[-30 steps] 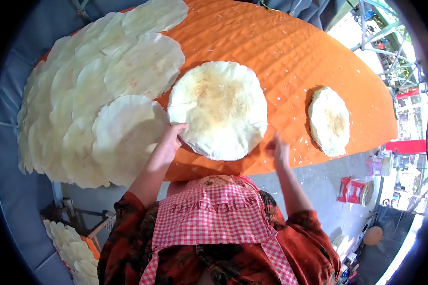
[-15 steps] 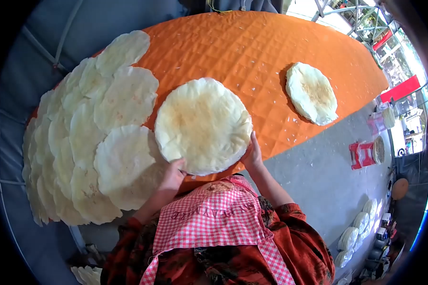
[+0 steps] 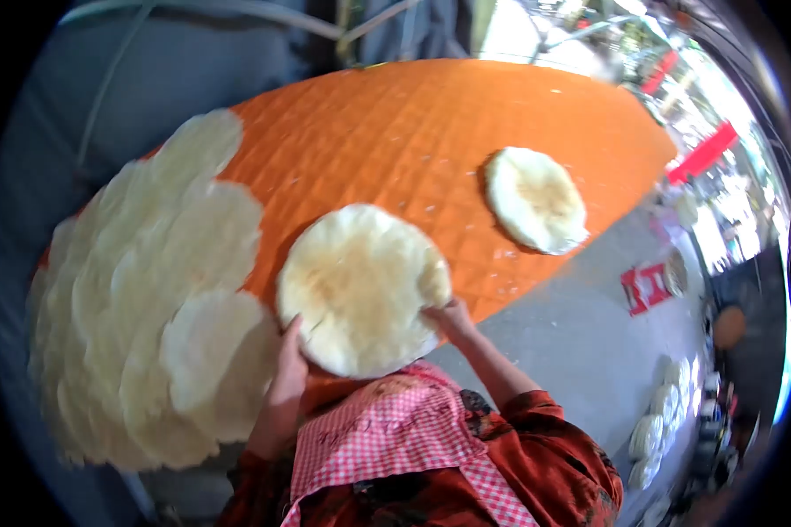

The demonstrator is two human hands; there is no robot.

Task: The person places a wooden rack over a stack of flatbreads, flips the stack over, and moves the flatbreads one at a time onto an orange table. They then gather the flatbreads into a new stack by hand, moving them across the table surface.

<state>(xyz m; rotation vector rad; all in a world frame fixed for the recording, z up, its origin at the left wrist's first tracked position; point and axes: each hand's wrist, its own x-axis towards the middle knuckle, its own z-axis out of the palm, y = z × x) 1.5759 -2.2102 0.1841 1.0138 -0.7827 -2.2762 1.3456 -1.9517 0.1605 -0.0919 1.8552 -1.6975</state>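
In front of me on the orange cloth lies a thick round stack of thin pale flatbread sheets (image 3: 360,285), browned in patches and frilly at the rim. My left hand (image 3: 292,358) grips its lower left edge. At the lower right, my right hand (image 3: 449,318) holds the rim, with fingers curled over the top near a folded bit of sheet. Motion blurs the fingertips somewhat. Left of the stack, many loose flatbread sheets (image 3: 132,307) overlap, one single sheet (image 3: 215,356) lying closest to my left hand.
A smaller flatbread pile (image 3: 536,200) rests farther right on the orange quilted cloth (image 3: 395,132), among scattered crumbs. Beyond the table's right edge, the grey floor (image 3: 580,351) holds a red-and-clear package (image 3: 646,290) and several bagged white bundles (image 3: 649,435).
The whole scene sits lower in view as my head has tilted. My right hand has shifted from the stack's outer side onto its rim; my left hand has slid up the left edge.
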